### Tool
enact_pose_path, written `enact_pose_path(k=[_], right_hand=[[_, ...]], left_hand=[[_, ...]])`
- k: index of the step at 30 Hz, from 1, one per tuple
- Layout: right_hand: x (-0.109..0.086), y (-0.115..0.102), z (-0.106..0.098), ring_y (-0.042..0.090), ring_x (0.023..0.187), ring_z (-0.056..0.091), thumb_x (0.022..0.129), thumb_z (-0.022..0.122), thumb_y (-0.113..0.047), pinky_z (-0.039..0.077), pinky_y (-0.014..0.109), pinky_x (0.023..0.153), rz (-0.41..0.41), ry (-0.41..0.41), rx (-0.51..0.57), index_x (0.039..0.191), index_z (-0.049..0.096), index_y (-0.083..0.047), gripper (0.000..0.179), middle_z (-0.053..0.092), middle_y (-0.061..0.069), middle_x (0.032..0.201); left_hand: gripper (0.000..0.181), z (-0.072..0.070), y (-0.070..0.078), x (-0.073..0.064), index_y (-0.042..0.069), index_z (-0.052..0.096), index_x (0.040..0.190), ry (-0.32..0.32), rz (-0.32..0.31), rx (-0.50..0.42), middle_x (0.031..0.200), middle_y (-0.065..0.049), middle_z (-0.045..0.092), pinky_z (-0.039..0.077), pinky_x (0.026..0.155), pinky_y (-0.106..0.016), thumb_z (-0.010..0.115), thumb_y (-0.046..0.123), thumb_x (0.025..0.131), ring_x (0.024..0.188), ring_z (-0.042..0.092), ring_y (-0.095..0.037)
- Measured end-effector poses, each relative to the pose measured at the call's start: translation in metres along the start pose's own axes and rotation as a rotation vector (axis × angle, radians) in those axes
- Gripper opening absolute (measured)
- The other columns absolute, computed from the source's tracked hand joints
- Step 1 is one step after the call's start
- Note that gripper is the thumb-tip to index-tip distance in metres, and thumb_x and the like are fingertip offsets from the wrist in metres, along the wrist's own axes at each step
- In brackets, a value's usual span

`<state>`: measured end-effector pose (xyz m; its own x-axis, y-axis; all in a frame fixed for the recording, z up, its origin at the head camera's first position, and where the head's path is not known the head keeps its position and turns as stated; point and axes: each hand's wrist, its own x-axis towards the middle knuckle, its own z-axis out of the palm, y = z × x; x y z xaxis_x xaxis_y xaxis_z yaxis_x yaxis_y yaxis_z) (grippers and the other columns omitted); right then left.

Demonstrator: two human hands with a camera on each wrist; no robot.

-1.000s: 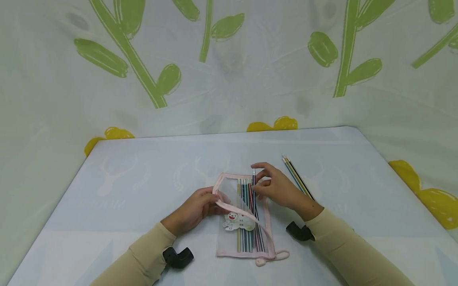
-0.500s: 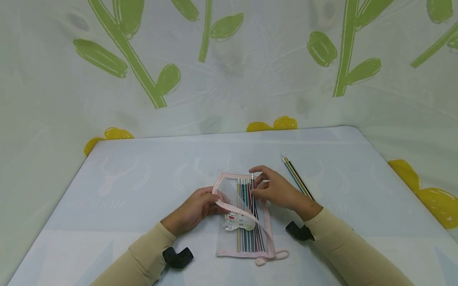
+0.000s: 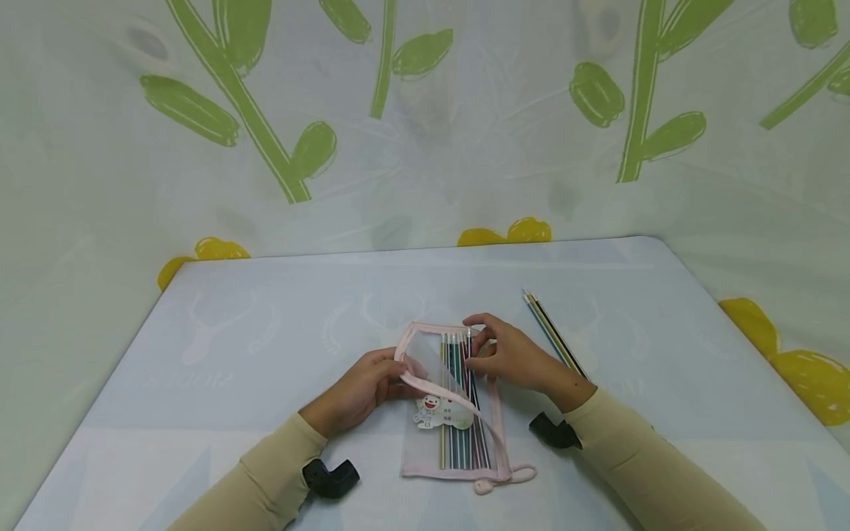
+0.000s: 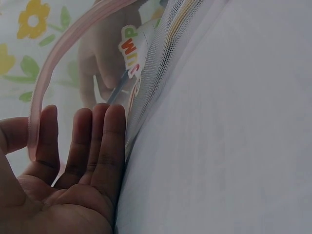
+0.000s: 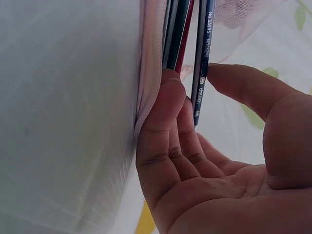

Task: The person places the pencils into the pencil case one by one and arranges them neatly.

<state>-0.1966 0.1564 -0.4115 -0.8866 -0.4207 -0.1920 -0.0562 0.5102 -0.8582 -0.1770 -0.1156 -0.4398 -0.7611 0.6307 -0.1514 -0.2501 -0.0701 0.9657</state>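
Note:
A mesh pencil pouch (image 3: 420, 451) with pink edging lies on the table, its mouth held apart. My left hand (image 3: 361, 387) pinches the mouth's pink edge (image 4: 41, 83) between thumb and index finger; its other fingers stretch along the mesh inside. With thumb and fingers my right hand (image 3: 518, 358) holds a dark blue pencil (image 5: 202, 68) at the pouch's far end. Most of that pencil's length lies within the pouch. Several other pencils (image 3: 458, 442), with green and red ones among them, lie side by side in it. A cartoon tag (image 3: 443, 411) shows on the front.
A few loose pencils (image 3: 551, 324) lie together on the table (image 3: 265, 317) beyond my right forearm. A pink strap (image 3: 521, 474) hangs from the pouch's near right corner. Black wrist mounts (image 3: 330, 479) sit at both cuffs. A leaf-printed backdrop (image 3: 478, 162) rises behind the table.
My right hand has come slightly nearer with the dark blue pencil, which has slid further down into the pouch. The left hand has kept its place on the edge.

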Motion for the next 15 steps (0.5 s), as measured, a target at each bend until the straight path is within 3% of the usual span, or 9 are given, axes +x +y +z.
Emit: enact_pose_path(k=[10, 15], right_hand=[[0.0016, 0.0013, 0.0013, 0.017, 0.07, 0.063, 0.089, 0.073, -0.01, 0.058, 0.032, 0.059, 0.011, 0.006, -0.024, 0.15, 0.036, -0.004, 0.071, 0.059, 0.013, 0.103], [0.0009, 0.0019, 0.0018, 0.017, 0.068, 0.061, 0.088, 0.074, -0.01, 0.057, 0.031, 0.058, 0.006, 0.009, -0.035, 0.146, 0.041, -0.004, 0.067, 0.061, 0.011, 0.101]], left_hand=[[0.032, -0.0002, 0.0001, 0.0003, -0.009, 0.058, 0.116, -0.003, 0.006, 0.005, 0.119, -0.01, 0.061, 0.057, 0.097, -0.037, 0.039, 0.012, 0.102, 0.103, 0.068, -0.017], [0.032, 0.0005, -0.0004, -0.0001, -0.01, 0.057, 0.117, -0.003, 0.003, 0.007, 0.12, -0.011, 0.06, 0.057, 0.096, -0.036, 0.04, 0.012, 0.102, 0.103, 0.068, -0.018]])
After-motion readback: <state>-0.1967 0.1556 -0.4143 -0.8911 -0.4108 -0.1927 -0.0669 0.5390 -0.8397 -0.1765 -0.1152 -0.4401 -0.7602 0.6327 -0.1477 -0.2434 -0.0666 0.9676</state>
